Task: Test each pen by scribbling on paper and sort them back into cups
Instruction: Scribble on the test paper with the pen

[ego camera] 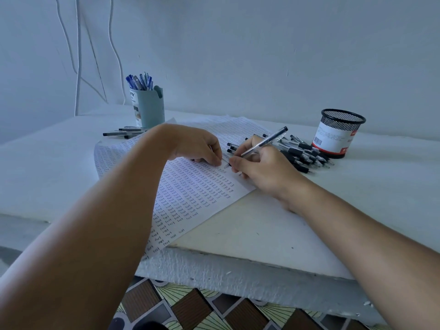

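Right hand pinching pen between thumb and fingers, tip down on paper at mid-tabletop. Left hand resting on sheet, fingers curled, contents not discernible. Keep sheet pinned flat; apply light, short strokes. Sort afterward: mesh cup toward back right corner, blue cup toward back left.

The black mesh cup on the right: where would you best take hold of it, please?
Take the black mesh cup round its labelled lower wall, from its right or far side. It stands upright with an open top, and the loose pens crowd its left side.
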Demonstrator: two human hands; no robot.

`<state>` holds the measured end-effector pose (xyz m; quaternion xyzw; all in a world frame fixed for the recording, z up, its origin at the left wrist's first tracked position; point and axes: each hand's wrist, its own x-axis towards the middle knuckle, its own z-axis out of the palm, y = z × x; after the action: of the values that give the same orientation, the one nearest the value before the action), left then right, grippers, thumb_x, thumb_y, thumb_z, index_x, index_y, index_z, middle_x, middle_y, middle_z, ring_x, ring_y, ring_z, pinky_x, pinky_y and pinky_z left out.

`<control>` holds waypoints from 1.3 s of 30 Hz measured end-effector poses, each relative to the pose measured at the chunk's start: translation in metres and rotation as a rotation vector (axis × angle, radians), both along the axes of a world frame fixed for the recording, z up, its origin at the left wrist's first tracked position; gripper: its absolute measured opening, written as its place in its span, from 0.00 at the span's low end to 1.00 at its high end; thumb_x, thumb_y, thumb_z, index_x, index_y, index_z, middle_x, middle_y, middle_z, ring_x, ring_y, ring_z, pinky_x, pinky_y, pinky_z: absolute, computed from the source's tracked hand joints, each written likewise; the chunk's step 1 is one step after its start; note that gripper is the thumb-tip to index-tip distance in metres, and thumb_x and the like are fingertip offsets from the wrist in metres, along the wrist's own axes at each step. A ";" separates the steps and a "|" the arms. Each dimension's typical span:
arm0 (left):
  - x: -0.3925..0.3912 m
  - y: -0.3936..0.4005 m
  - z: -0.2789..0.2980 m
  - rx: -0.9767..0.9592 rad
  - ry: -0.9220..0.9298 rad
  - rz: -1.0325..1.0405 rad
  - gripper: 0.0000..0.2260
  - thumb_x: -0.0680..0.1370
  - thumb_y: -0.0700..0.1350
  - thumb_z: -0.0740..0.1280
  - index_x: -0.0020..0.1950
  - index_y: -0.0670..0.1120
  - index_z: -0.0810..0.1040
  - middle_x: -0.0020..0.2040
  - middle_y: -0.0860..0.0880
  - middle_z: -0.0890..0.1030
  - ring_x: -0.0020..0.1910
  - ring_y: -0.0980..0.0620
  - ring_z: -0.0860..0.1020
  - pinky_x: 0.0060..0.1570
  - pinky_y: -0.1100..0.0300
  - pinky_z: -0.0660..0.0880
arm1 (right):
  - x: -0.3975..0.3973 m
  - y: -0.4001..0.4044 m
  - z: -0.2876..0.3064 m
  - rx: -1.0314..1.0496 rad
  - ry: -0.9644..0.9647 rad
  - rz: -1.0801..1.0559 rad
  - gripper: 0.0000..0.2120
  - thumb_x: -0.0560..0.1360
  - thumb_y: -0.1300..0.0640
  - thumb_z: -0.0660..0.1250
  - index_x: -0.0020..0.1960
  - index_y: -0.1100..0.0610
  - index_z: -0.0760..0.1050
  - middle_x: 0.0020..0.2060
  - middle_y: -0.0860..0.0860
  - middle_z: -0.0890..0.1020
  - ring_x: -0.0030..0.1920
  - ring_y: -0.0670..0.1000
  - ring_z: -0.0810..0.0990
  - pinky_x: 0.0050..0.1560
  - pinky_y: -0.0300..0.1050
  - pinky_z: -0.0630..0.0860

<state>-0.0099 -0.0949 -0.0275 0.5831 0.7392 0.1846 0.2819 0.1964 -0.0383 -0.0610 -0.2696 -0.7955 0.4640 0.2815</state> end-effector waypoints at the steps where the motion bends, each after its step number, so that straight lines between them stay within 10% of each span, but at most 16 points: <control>1: 0.001 0.001 0.000 -0.001 0.006 0.000 0.07 0.77 0.46 0.75 0.53 0.47 0.81 0.44 0.50 0.81 0.43 0.52 0.74 0.48 0.57 0.72 | 0.000 0.000 0.000 0.002 0.002 0.004 0.07 0.78 0.51 0.74 0.50 0.52 0.78 0.39 0.48 0.87 0.38 0.47 0.79 0.48 0.53 0.77; 6: 0.002 0.003 0.000 -0.015 0.058 0.012 0.11 0.75 0.52 0.76 0.52 0.48 0.81 0.42 0.53 0.79 0.42 0.53 0.74 0.49 0.56 0.69 | 0.000 -0.001 -0.001 0.009 -0.019 0.017 0.05 0.81 0.51 0.71 0.49 0.51 0.78 0.38 0.47 0.87 0.40 0.46 0.81 0.57 0.60 0.80; 12: 0.002 0.002 0.001 -0.013 0.069 0.008 0.12 0.75 0.52 0.76 0.52 0.48 0.81 0.42 0.53 0.80 0.43 0.53 0.74 0.49 0.56 0.70 | 0.000 -0.003 -0.002 0.067 -0.045 0.066 0.05 0.82 0.52 0.69 0.49 0.52 0.76 0.34 0.43 0.83 0.35 0.40 0.78 0.45 0.43 0.76; 21: 0.004 0.001 0.001 -0.016 0.076 0.007 0.12 0.75 0.52 0.76 0.53 0.48 0.80 0.44 0.52 0.80 0.44 0.52 0.75 0.52 0.54 0.70 | 0.001 -0.004 -0.002 0.058 -0.061 0.067 0.06 0.82 0.52 0.69 0.49 0.53 0.76 0.34 0.43 0.83 0.38 0.44 0.79 0.58 0.61 0.80; 39: 0.004 0.001 0.001 -0.019 0.084 0.001 0.13 0.75 0.53 0.76 0.54 0.47 0.81 0.46 0.50 0.81 0.46 0.51 0.76 0.55 0.51 0.72 | 0.003 -0.002 -0.001 0.108 -0.080 0.031 0.06 0.83 0.50 0.68 0.50 0.52 0.74 0.37 0.46 0.83 0.36 0.42 0.80 0.43 0.42 0.76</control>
<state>-0.0058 -0.0943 -0.0266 0.5873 0.7523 0.1533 0.2560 0.1991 -0.0406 -0.0620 -0.2603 -0.8339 0.4136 0.2563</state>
